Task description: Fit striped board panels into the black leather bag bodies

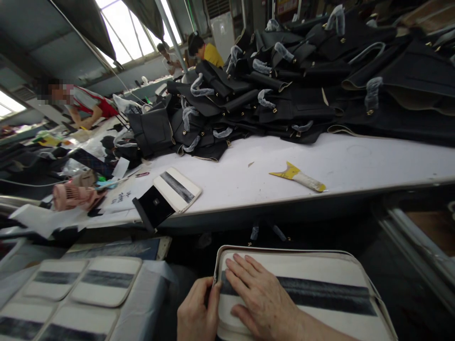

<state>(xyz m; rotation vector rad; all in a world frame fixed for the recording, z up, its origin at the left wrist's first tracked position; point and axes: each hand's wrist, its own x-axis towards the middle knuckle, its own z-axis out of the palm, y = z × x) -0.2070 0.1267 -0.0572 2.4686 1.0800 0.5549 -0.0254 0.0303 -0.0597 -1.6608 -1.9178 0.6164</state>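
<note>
A large off-white panel with rounded corners and a dark stripe across it lies low in front of me, slightly tilted. Along its border runs a thin raised edge strip. My left hand pinches that edge at the panel's left side, thumb on the near face and fingers curled behind. Flat on the panel's upper left rests my right hand, fingers stretched out over the stripe. The panel's bottom is cut off by the frame.
A white table carries a heap of black bag pieces with plastic-wrapped handles. On it lie a yellow scraper-like tool, a striped panel and a pink fan. More striped panels lie at lower left. Several people work behind.
</note>
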